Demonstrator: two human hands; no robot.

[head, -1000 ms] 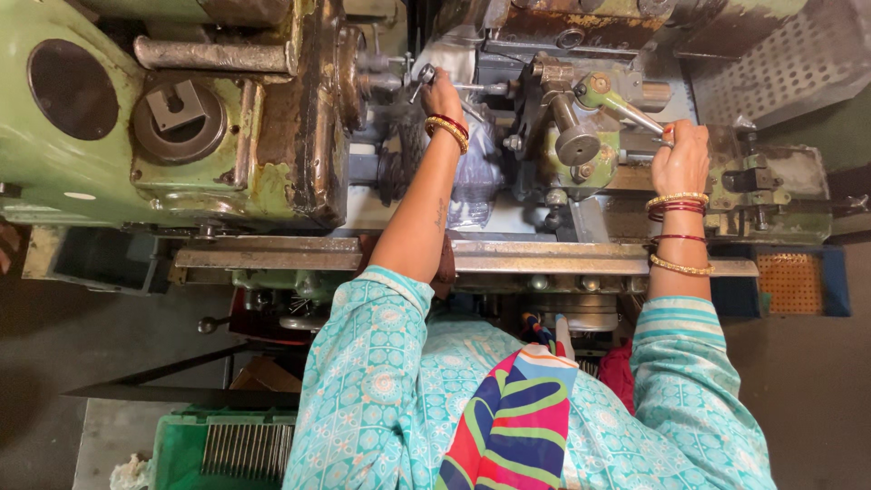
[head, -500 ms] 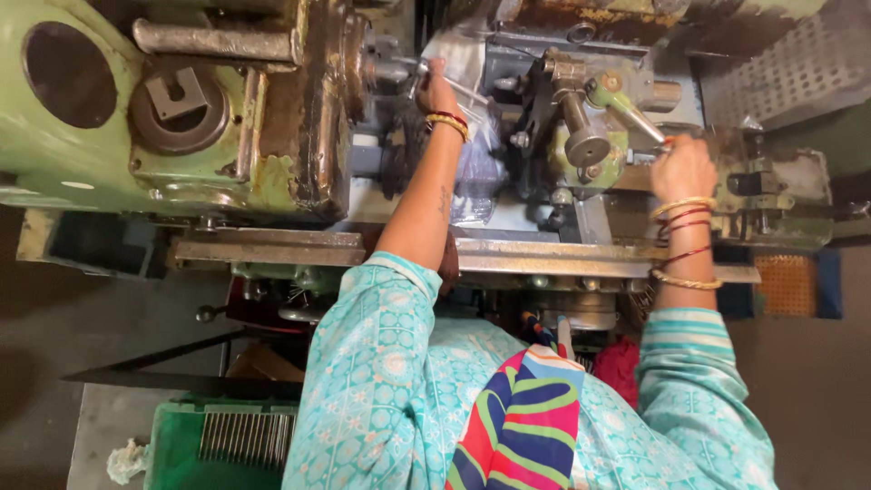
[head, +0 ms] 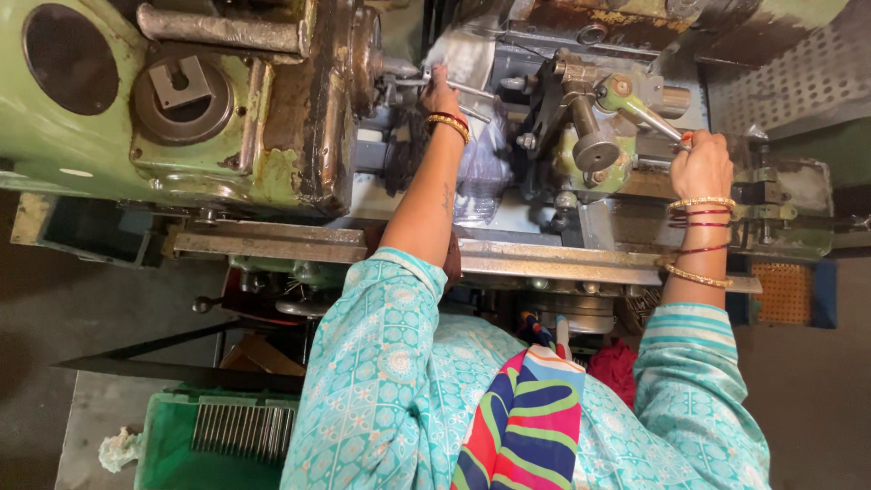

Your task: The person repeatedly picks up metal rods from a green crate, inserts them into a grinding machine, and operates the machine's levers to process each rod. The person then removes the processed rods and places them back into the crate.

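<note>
Head view: left hand (head: pixel 439 91) pinches a thin metal rod (head: pixel 472 89) just beside the chuck (head: pixel 363 54) of the green lathe (head: pixel 109 163). Rod looks stiff, light, likely oily; best taken near the chuck end. Right hand (head: pixel 700 165) is clenched round the lever handle (head: pixel 649 116) on the tool slide: rigid steel, firm grip. Left arm extended, right elbow bent, wrists bangled.

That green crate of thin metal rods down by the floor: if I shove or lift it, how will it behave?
The green crate looks like moulded plastic, so it would likely slide rather than tip. The metal rods lie packed side by side, probably making it heavy for its size. Being round, they may roll and shift if the crate tilts.
</note>
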